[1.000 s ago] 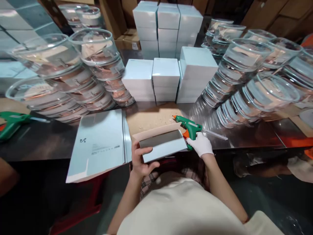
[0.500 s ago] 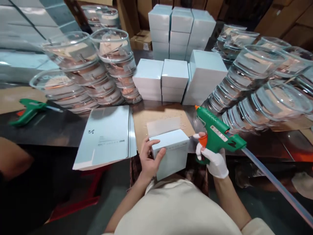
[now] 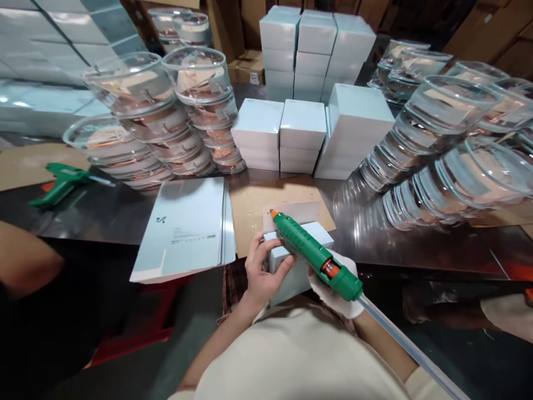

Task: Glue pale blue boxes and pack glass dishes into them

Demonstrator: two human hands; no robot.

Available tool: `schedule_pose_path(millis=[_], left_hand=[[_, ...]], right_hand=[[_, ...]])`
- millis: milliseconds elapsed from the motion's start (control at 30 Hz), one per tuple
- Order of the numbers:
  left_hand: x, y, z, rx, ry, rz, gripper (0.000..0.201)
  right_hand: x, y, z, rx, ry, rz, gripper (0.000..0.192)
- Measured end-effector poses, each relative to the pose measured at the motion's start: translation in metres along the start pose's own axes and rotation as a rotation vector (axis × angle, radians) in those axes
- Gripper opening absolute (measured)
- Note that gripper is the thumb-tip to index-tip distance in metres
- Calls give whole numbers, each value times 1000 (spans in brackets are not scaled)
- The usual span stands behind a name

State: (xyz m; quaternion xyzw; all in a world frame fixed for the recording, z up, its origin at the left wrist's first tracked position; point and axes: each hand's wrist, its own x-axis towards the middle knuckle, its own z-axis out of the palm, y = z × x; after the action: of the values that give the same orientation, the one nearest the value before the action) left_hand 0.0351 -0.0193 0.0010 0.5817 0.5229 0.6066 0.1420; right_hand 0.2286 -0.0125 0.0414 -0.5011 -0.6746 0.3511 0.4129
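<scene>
My bare left hand (image 3: 261,272) grips the left side of a pale blue box (image 3: 310,238) held at the table's near edge, its flap up. My right hand (image 3: 333,291), in a white glove, holds a green glue gun (image 3: 312,253) with a clear glue stick trailing back to the lower right. The gun lies over the box top and its orange nozzle touches the flap's left corner. Under the box lies a brown cardboard sheet (image 3: 254,203).
A pile of flat, unfolded blue box blanks (image 3: 183,228) lies to the left. Stacks of finished blue boxes (image 3: 303,128) stand behind, flanked by leaning stacks of clear round containers (image 3: 158,122) (image 3: 441,144). A second green glue gun (image 3: 62,180) rests far left. Another person's arm (image 3: 25,258) shows at the left edge.
My right hand lifted the glue gun off the table, swung it over the box and brought its nozzle to the flap. My left hand turned the box and keeps hold of it.
</scene>
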Motion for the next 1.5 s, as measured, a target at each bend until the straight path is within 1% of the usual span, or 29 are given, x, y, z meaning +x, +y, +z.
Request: schedule_pose_path(millis=[67,133,233,300,367,433,500,567,600,667,700,733,767,833,867,900,967,1000,1067,1100,1167,1200,1300,1333,1367,1400,1433,1467,1500], left_hand=[[-2,-2,-3,25,1,-56,29],[-4,-6,-7,51,10,-129,32],[-5,-11,-13,30,37,-192,34],[-4,-13,-16,-8,51,-209,34],[-3,-13,-18,-43,57,-226,35],[-2,-12,-20,-76,59,-237,36],[-2,-9,-22,-108,64,-239,35],[-1,-8,-24,-131,65,-244,37],[-1,-8,-25,-136,65,-249,38],[-1,-7,-25,-141,53,-249,41],[-1,-8,-24,-149,36,-241,42],[0,-8,-23,-166,13,-225,42],[0,-8,-22,-189,-10,-207,42],[-1,-8,-18,-236,-42,-194,42],[-1,-9,-17,-255,-40,-209,42],[-1,-10,-15,-281,-18,-235,42],[0,-13,-14,-396,45,-291,45],[1,-15,-14,-477,69,-303,48],[3,-19,-17,-596,87,-277,54],[4,-21,-19,-597,73,-249,52],[7,-21,-23,-506,19,-199,35],[8,-20,-25,-457,-14,-180,30],[11,-16,-28,-415,-106,-147,27],[12,-15,-28,-418,-124,-140,25],[13,-13,-27,-411,-133,-141,24],[14,-13,-26,-393,-121,-154,23],[15,-13,-25,-363,-82,-179,23],[17,-13,-24,-326,-8,-215,25],[20,-14,-23,-295,93,-262,27]], right_hand=[[-6,14,-8,-10,53,18,23],[-10,30,-21,-11,104,84,27],[-2,50,-35,78,214,344,36],[14,60,-33,175,239,483,43],[35,66,-27,239,177,565,52],[55,70,-23,240,97,644,55],[69,71,-29,193,46,716,52],[74,66,-42,114,49,739,47],[74,61,-49,48,85,717,45],[71,46,-55,-66,194,582,38],[70,37,-53,-66,211,490,37],[70,28,-48,-19,178,401,43],[70,20,-41,73,95,333,51],[74,10,-24,303,-112,278,65],[77,8,-18,377,-165,263,67],[79,7,-14,408,-179,236,65],[80,9,-16,387,-228,108,63],[80,10,-20,350,-295,5,67],[79,10,-29,249,-473,-225,70],[79,8,-32,188,-541,-325,65],[80,5,-36,67,-609,-465,48],[81,3,-36,23,-632,-509,40],[85,5,-35,6,-689,-579,30],[85,8,-35,6,-694,-583,28],[83,11,-35,-12,-667,-579,28],[79,15,-34,-54,-597,-571,29],[72,20,-33,-120,-481,-560,35],[63,24,-30,-202,-336,-557,45],[52,29,-26,-289,-196,-576,58]])
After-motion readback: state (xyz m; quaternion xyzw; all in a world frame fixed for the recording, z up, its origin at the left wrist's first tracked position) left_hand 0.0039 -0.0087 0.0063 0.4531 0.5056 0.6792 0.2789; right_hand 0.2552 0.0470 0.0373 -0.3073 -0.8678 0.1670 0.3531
